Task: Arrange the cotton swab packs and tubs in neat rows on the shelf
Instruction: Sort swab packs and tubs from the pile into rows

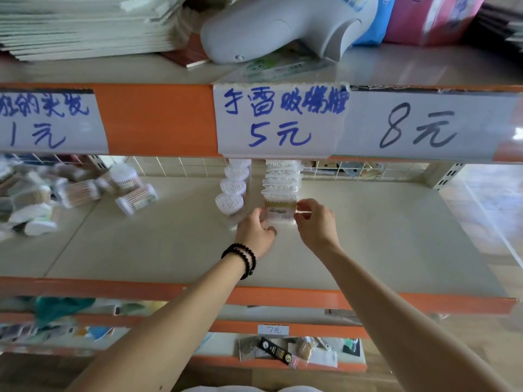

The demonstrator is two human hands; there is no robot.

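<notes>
clear plastic pack held at the front of its row

both hands grip one cotton swab pack [279, 212] on the beige shelf [382, 236]: left hand [256, 232] pinching its left edge, right hand [315, 222] its right. it fronts a row of packs [283, 176] running backward. heart-shaped tubs [233, 185] line up just left. loose tubs [85, 190] lie jumbled far left.

Blurred swab pile [25, 199] at left edge; row's [283, 176] far end hidden.

Orange shelf edge [158, 120], black bead bracelet [243, 257]
</notes>
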